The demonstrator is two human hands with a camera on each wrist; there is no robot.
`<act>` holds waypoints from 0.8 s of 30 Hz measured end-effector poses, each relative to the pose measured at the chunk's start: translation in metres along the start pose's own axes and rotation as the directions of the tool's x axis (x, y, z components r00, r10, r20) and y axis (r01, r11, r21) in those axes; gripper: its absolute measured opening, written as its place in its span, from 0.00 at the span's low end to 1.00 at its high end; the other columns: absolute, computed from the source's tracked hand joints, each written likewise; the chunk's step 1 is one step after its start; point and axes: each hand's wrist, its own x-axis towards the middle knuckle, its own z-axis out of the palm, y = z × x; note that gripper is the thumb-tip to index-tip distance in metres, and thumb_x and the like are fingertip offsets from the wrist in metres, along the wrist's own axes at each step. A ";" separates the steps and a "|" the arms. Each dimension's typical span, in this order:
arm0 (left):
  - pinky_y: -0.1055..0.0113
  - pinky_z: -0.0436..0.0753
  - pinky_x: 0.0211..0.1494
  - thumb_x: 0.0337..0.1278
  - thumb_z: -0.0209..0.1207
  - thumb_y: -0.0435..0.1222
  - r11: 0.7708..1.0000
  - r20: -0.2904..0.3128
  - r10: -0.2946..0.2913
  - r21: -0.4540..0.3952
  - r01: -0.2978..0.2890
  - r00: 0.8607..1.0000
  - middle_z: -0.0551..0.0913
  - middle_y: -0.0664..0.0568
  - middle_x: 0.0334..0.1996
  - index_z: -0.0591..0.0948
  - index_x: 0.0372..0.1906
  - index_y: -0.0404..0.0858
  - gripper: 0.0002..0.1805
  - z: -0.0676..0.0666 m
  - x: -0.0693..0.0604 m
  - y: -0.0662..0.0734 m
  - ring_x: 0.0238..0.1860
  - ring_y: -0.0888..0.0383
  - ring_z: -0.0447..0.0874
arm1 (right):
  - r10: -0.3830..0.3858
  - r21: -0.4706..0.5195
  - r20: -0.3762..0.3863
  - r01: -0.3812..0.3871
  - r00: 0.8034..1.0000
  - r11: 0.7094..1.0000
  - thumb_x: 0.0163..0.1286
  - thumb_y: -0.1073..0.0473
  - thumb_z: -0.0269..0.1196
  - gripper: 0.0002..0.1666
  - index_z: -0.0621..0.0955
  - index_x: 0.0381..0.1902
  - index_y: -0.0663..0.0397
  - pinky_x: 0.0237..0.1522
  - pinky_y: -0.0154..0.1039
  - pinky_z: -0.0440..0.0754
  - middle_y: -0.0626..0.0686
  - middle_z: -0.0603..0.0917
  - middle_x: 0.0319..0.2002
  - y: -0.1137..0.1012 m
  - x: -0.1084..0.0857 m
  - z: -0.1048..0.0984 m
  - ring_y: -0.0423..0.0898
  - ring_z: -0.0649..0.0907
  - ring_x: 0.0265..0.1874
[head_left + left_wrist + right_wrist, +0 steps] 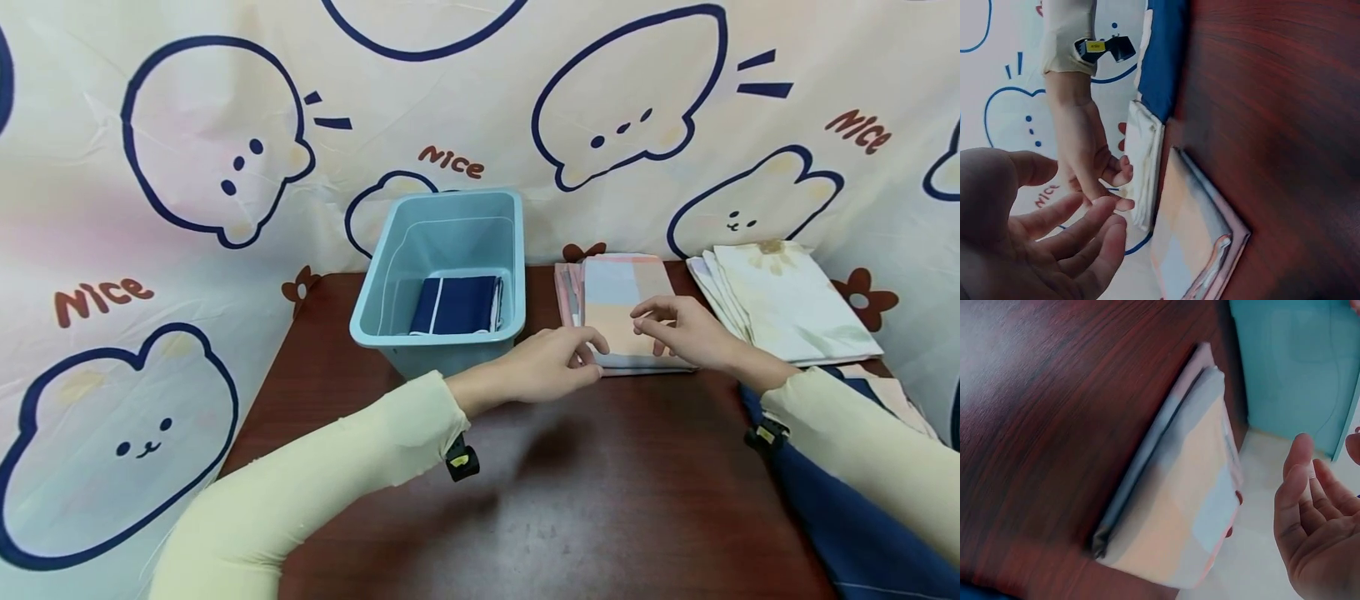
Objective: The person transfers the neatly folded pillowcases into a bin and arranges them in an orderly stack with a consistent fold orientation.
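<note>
A folded checked cloth (618, 283) in peach, pale blue and grey lies flat at the back of the table, with a second folded layer under it. Over its near left corner hovers my left hand (551, 364), fingers loosely bent. My right hand (693, 331) hangs above its right side, also loosely bent. In the left wrist view, no object shows between the left hand's (1054, 234) fingers and thumb. The right wrist view has the right hand (1325, 531) apart from the cloth (1172, 494).
Left of the checked cloth stands a light blue bin (457, 229) holding a folded navy cloth (467, 304). A folded white cloth (795, 300) lies at the back right. Navy fabric (825, 492) runs along the table's right edge. A printed curtain (480, 100) hangs behind the brown table (600, 517).
</note>
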 end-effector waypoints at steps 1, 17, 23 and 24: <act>0.70 0.82 0.45 0.72 0.56 0.39 1.000 -0.009 -0.007 -0.010 0.007 1.000 0.87 0.50 0.50 0.78 0.61 0.43 0.16 0.002 0.001 -0.001 0.44 0.62 0.85 | 0.005 -0.002 -0.002 -0.005 1.000 1.000 0.79 0.59 0.55 0.18 0.79 0.57 0.68 0.27 0.40 0.83 0.68 0.86 0.48 0.004 0.001 0.000 0.43 0.84 0.21; 0.62 0.82 0.57 0.71 0.53 0.39 0.991 -0.106 -0.099 -0.101 0.088 0.989 0.83 0.46 0.58 0.78 0.59 0.42 0.16 0.022 0.030 -0.016 0.54 0.56 0.82 | 0.111 -0.006 -0.037 -0.112 0.993 0.994 0.80 0.55 0.53 0.23 0.77 0.59 0.71 0.26 0.39 0.82 0.70 0.84 0.49 0.044 0.009 -0.006 0.43 0.84 0.22; 0.60 0.80 0.59 0.72 0.55 0.41 0.980 -0.130 -0.163 -0.140 0.144 0.978 0.82 0.46 0.60 0.78 0.60 0.42 0.17 0.042 0.042 -0.029 0.56 0.54 0.81 | 0.153 -0.002 -0.031 -0.153 0.988 0.988 0.80 0.54 0.54 0.24 0.76 0.59 0.71 0.28 0.39 0.83 0.71 0.84 0.50 0.052 0.011 -0.007 0.45 0.85 0.24; 0.60 0.80 0.59 0.72 0.55 0.41 0.978 -0.131 -0.171 -0.139 0.153 0.976 0.82 0.46 0.60 0.78 0.61 0.42 0.17 0.044 0.044 -0.031 0.56 0.54 0.81 | 0.160 -0.002 -0.029 -0.161 0.987 0.987 0.80 0.53 0.54 0.24 0.76 0.59 0.71 0.28 0.39 0.83 0.71 0.84 0.50 0.054 0.011 -0.007 0.46 0.85 0.25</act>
